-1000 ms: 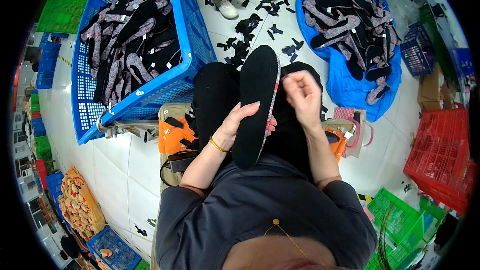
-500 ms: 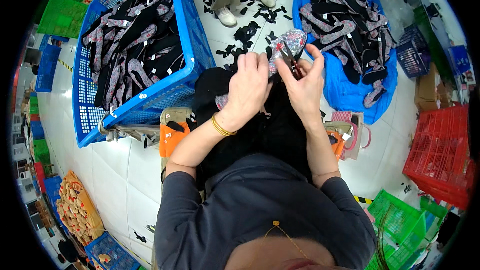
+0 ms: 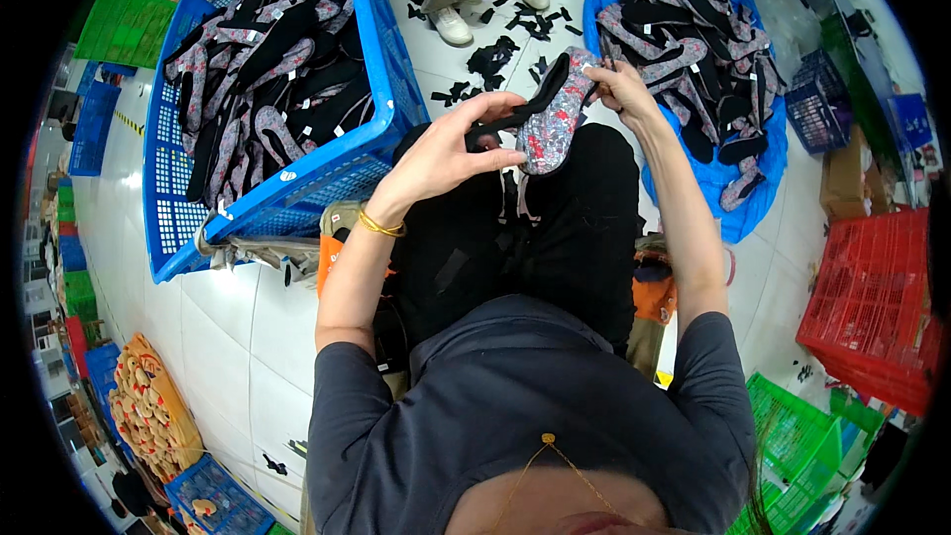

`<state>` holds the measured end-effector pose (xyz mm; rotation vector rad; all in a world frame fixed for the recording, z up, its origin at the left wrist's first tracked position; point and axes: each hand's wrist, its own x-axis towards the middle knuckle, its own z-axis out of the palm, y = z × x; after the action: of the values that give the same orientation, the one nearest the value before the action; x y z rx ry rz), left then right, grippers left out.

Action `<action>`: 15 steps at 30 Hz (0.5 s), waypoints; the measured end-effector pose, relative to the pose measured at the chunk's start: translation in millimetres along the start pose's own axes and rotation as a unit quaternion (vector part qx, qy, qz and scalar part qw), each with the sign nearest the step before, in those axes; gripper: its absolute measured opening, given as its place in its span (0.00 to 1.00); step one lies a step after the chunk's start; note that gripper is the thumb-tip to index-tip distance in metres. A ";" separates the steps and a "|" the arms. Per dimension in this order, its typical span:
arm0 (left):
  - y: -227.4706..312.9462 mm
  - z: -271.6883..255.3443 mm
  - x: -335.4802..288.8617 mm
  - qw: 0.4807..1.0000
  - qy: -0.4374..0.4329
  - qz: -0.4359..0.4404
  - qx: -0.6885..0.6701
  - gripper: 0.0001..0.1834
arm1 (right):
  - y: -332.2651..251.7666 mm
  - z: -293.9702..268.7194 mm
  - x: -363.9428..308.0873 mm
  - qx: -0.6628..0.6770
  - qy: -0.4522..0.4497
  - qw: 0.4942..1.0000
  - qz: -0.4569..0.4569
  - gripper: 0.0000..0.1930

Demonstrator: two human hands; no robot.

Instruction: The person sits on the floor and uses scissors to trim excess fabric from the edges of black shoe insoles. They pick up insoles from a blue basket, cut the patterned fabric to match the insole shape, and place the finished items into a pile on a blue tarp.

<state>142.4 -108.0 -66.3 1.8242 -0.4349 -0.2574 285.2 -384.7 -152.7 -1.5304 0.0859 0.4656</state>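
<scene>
A slipper with grey-and-red floral cloth and a black edge is held above my knees. My left hand grips its black side, thumb below and fingers above. My right hand pinches the slipper's far end between thumb and fingers. Dark scissors show only in part at that hand; most of them is hidden by the fingers. Beneath the slipper, pale strips hang or lie over my black trousers.
A blue crate heaped with similar slippers stands at left. More slippers lie on a blue sheet at right. Black scraps litter the floor near another person's shoes. Red crates and a green crate stand farther right.
My hands have moved apart, and the slipper has turned to lie lengthwise between them. The scissors blades, in plain view before, are now mostly hidden. My right arm has stretched farther out.
</scene>
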 end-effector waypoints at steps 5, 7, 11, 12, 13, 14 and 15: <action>-14.0 11.4 6.2 0.996 0.001 -0.010 -0.086 0.30 | 17.9 1.3 10.5 0.033 -0.074 0.996 0.049 0.09; -15.0 13.6 5.4 0.998 -0.005 0.001 -0.068 0.28 | 21.5 -0.6 11.9 0.028 -0.109 0.992 0.064 0.09; -18.3 11.5 3.7 0.993 -0.032 0.062 0.095 0.24 | 26.6 3.8 10.1 0.001 -0.116 0.992 0.050 0.10; -20.0 11.2 3.8 0.985 -0.035 0.090 0.141 0.23 | 27.3 2.6 10.6 -0.001 -0.127 0.991 0.047 0.11; -21.6 11.3 4.2 0.974 -0.038 0.119 0.188 0.22 | 29.4 0.9 12.4 -0.001 -0.132 0.990 0.043 0.12; -23.6 11.5 6.5 0.958 -0.033 0.176 0.224 0.20 | 31.8 -0.7 14.5 -0.002 -0.137 0.990 0.040 0.13; -27.8 12.5 7.1 0.963 -0.041 0.177 0.199 0.20 | 29.4 3.0 13.8 -0.002 -0.145 0.989 0.036 0.14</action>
<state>148.5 -115.0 -96.2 2.0860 -0.9118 0.0064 287.0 -379.3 -184.8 -1.4521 -0.0861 0.7419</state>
